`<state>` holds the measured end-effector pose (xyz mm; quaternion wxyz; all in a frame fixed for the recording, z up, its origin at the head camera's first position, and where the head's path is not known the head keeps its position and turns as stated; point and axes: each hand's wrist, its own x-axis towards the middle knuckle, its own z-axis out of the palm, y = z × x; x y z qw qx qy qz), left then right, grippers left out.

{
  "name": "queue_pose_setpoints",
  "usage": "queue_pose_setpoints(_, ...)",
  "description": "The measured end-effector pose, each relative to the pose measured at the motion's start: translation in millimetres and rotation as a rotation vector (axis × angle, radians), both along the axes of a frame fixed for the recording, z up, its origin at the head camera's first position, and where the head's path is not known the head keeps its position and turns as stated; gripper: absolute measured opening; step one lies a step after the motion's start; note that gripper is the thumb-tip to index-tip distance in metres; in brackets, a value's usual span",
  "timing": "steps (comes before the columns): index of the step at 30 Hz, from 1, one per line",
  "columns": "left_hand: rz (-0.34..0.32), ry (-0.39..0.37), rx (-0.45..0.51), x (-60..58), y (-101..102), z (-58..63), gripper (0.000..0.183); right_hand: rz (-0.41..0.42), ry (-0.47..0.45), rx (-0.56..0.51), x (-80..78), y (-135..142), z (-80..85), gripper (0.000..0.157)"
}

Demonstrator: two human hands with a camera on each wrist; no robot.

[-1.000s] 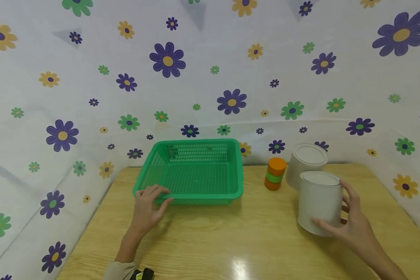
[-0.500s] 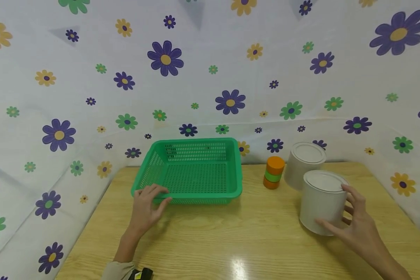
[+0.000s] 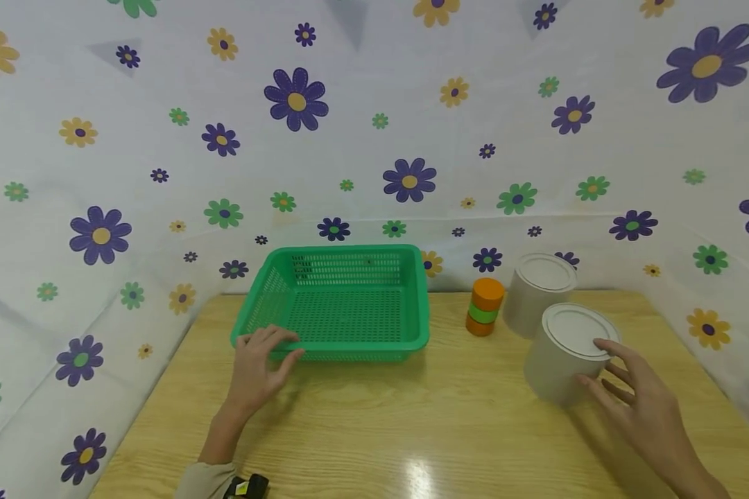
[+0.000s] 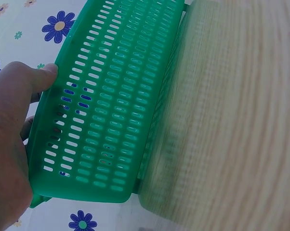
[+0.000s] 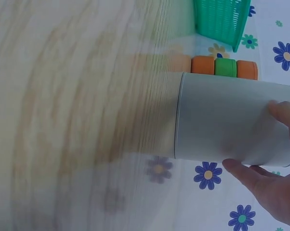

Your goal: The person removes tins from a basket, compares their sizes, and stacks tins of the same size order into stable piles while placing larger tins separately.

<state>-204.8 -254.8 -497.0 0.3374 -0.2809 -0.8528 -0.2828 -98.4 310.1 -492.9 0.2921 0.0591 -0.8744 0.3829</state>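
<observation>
My left hand [image 3: 254, 371] pinches the near rim of a green plastic basket [image 3: 349, 347] at its left corner. In the left wrist view the thumb lies on the outside of the basket wall [image 4: 101, 106], with the other fingers mostly hidden behind the rim. At the right, my right hand [image 3: 646, 409] holds a pale grey lidded can [image 3: 562, 367] by its right side. One finger touches the edge of the lid, and the thumb lies against the near side. From the right wrist view, thumb and fingers span the can [image 5: 227, 120].
A second grey can [image 3: 530, 301] stands just behind the held one. To its left is a small orange jar [image 3: 485, 305] with a green band. A flower-patterned cloth [image 3: 349, 159] hangs behind and beside the wooden table [image 3: 374, 430].
My right hand has set the can more upright, after it leaned a little, and the can now sits slightly further back and left. My left hand stays on the basket rim.
</observation>
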Motion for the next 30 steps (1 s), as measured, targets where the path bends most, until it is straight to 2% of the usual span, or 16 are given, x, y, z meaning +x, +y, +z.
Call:
queue_pose_setpoints(4,0.0,0.001,-0.002,-1.3,-1.4,-1.1,0.021,0.001,0.002,0.003,-2.0,0.0,0.6,0.067)
queue_pose_setpoints(10,0.001,0.003,-0.003,-0.8,-2.7,-3.9,0.021,0.021,-0.007,0.016,-2.5,0.0,-0.3,0.068)
queue_pose_setpoints(15,0.005,-0.054,-0.022,1.0,-2.5,-2.2,0.021,0.018,-0.006,0.006,-1.5,6.3,3.7,0.066)
queue_pose_setpoints(19,0.0,-0.11,-0.049,2.5,-4.1,3.2,0.019,0.009,0.072,0.005,-4.0,10.0,12.1,0.059)
queue_pose_setpoints(25,-0.047,-0.152,-0.031,1.3,-8.4,10.7,0.017,0.033,0.232,0.045,-14.8,17.1,34.5,0.048)
queue_pose_setpoints(30,0.006,-0.218,-0.075,-1.0,-11.1,17.8,0.018,0.041,0.294,0.095,-26.6,26.4,52.1,0.041)
